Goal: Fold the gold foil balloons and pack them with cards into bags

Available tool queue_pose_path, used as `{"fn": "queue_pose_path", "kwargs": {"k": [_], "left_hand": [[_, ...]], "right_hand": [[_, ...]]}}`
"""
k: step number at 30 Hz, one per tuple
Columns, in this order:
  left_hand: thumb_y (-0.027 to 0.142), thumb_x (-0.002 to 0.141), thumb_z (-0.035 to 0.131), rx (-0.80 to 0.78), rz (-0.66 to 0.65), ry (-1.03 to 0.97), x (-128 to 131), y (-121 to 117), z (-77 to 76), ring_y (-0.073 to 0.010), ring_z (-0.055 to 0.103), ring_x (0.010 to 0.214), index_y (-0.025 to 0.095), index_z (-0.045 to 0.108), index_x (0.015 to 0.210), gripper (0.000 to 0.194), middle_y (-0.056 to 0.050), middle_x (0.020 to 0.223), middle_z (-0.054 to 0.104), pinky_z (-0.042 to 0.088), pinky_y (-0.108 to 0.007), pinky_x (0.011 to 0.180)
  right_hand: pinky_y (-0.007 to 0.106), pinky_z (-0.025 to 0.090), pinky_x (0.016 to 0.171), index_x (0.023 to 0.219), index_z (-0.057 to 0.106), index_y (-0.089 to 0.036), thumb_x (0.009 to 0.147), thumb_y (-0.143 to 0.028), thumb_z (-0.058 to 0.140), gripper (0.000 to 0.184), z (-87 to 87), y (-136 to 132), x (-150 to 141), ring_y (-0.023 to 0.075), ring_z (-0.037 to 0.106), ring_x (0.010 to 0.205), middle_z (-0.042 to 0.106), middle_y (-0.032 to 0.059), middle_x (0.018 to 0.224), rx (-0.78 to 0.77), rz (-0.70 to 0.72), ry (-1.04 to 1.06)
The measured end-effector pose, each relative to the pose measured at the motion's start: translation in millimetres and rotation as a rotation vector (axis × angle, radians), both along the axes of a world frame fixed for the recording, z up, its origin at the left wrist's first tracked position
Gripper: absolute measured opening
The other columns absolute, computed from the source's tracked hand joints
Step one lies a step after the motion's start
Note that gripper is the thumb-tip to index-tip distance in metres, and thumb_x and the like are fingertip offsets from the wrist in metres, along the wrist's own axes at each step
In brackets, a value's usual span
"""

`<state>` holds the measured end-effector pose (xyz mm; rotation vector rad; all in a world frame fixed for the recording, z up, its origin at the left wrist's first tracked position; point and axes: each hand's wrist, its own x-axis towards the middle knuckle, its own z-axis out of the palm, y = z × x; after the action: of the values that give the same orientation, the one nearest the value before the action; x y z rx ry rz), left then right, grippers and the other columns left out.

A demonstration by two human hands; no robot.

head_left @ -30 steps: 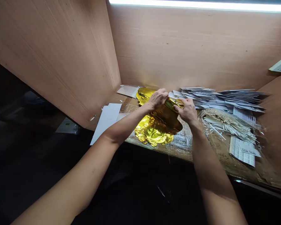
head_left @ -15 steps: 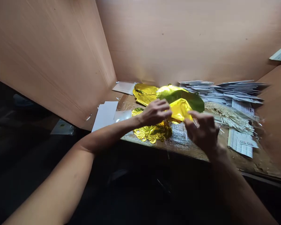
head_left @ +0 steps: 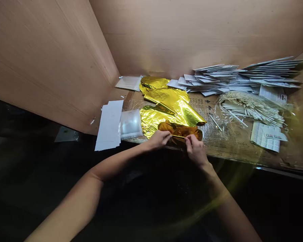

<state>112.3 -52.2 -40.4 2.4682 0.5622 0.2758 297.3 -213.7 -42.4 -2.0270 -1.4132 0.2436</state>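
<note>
My left hand [head_left: 159, 138] and my right hand [head_left: 195, 150] both pinch the near edge of a flat gold foil piece with a scalloped rim [head_left: 179, 129], at the front edge of the bench [head_left: 232, 144]. Their fingers are closed on it, a short way apart. Just behind it lies a larger gold foil sheet [head_left: 173, 109], spread flat, and a further gold foil piece [head_left: 153, 83] lies by the back wall.
White card sheets [head_left: 110, 124] and a clear plastic bag [head_left: 130, 123] lie left of the foil. Stacks of printed leaflets [head_left: 244, 77] fill the back right, with a bag of white sticks [head_left: 247, 107] and loose leaflets [head_left: 266, 136] in front. Wooden walls [head_left: 53, 64] close in the left and back.
The large gold sheet that my hands held up has been laid down behind. Both hands have come nearer to the front edge and now pinch the scalloped gold piece.
</note>
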Motion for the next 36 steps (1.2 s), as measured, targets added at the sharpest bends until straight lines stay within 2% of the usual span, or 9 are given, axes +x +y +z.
{"fn": "queue_pose_path", "kwargs": {"k": [5, 9, 14, 18, 22, 27, 30, 33, 36], "left_hand": [[0.033, 0.104, 0.054, 0.191, 0.137, 0.065, 21, 5, 15.3, -0.0297, 0.073, 0.098, 0.015, 0.07, 0.116, 0.028, -0.016, 0.107, 0.076, 0.056, -0.039, 0.087], [0.037, 0.104, 0.058, 0.432, -0.223, -0.182, 8, -13, 3.4, -0.0342, 0.052, 0.147, 0.017, 0.056, 0.148, 0.048, -0.02, 0.16, 0.053, 0.047, -0.048, 0.116], [0.022, 0.107, 0.05, 0.532, -0.371, -0.152, -3, -31, -29.7, -0.0313, 0.05, 0.152, 0.022, 0.058, 0.149, 0.043, -0.013, 0.159, 0.057, 0.046, -0.048, 0.118], [0.02, 0.104, 0.056, 0.509, -0.379, -0.197, -14, -37, -40.2, -0.0312, 0.052, 0.15, 0.025, 0.062, 0.146, 0.043, -0.012, 0.157, 0.06, 0.048, -0.049, 0.117], [0.024, 0.105, 0.054, 0.373, -0.395, -0.186, -20, -30, -27.2, -0.0279, 0.066, 0.129, 0.022, 0.068, 0.137, 0.035, -0.015, 0.141, 0.07, 0.051, -0.044, 0.11], [0.041, 0.109, 0.046, 0.029, -0.091, 0.055, 13, 9, 1.8, -0.0222, 0.068, 0.084, 0.017, 0.075, 0.092, 0.041, -0.01, 0.09, 0.075, 0.05, -0.033, 0.08], [0.037, 0.1, 0.063, 0.028, 0.112, 0.128, 29, 25, 15.1, -0.0269, 0.07, 0.089, 0.016, 0.073, 0.1, 0.023, -0.013, 0.094, 0.075, 0.05, -0.035, 0.08], [0.032, 0.098, 0.066, 0.013, 0.242, -0.09, 22, 7, 17.7, -0.0296, 0.069, 0.106, 0.016, 0.071, 0.105, 0.018, -0.017, 0.11, 0.074, 0.052, -0.04, 0.094], [0.042, 0.1, 0.064, -0.523, 0.292, -0.284, 8, -37, 7.2, -0.0238, 0.072, 0.096, 0.018, 0.069, 0.098, 0.025, -0.012, 0.1, 0.075, 0.056, -0.038, 0.092]], "right_hand": [[0.033, 0.039, 0.065, 0.089, 0.064, -0.023, 0.102, -0.029, 0.051, 0.02, 3.0, 38, 16, 0.0256, 0.066, 0.069, 0.075, 0.0113, 0.083, -0.185, -0.101, -0.099], [0.034, 0.041, 0.068, 0.091, 0.066, -0.021, 0.103, -0.028, 0.052, 0.02, -1.8, 25, 23, 0.0265, 0.069, 0.074, 0.077, 0.012, 0.089, -0.211, -0.077, -0.115], [0.038, 0.049, 0.074, 0.102, 0.071, -0.02, 0.105, -0.034, 0.055, 0.021, 8.1, -17, 9, 0.0317, 0.072, 0.088, 0.077, 0.0164, 0.097, -0.151, -0.129, -0.315], [0.045, 0.054, 0.1, 0.132, 0.069, -0.022, 0.101, -0.031, 0.064, 0.032, 14.2, -41, -8, 0.0358, 0.063, 0.131, 0.067, 0.0173, 0.145, 0.008, 0.269, -0.486], [0.037, 0.057, 0.093, 0.117, 0.076, -0.024, 0.101, -0.016, 0.053, 0.028, 12.4, -43, 1, 0.0287, 0.071, 0.118, 0.078, 0.0116, 0.127, -0.046, 0.428, -0.396], [0.03, 0.046, 0.068, 0.089, 0.076, -0.021, 0.104, -0.035, 0.052, 0.032, 23.2, 4, 42, 0.0237, 0.069, 0.075, 0.077, 0.0078, 0.081, -0.301, 0.241, -0.111], [0.032, 0.038, 0.064, 0.075, 0.071, -0.019, 0.098, -0.034, 0.059, 0.029, 28.9, 38, 58, 0.0252, 0.066, 0.073, 0.073, 0.0124, 0.076, -0.444, 0.062, -0.133], [0.032, 0.034, 0.061, 0.066, 0.065, -0.02, 0.092, -0.031, 0.064, 0.028, 27.9, 50, 63, 0.0243, 0.063, 0.068, 0.07, 0.0134, 0.071, -0.435, -0.01, -0.125], [0.03, 0.033, 0.058, 0.063, 0.06, -0.022, 0.095, -0.035, 0.059, 0.034, 20.1, 38, 55, 0.0204, 0.058, 0.062, 0.066, 0.0082, 0.065, -0.382, -0.06, -0.096]]}}
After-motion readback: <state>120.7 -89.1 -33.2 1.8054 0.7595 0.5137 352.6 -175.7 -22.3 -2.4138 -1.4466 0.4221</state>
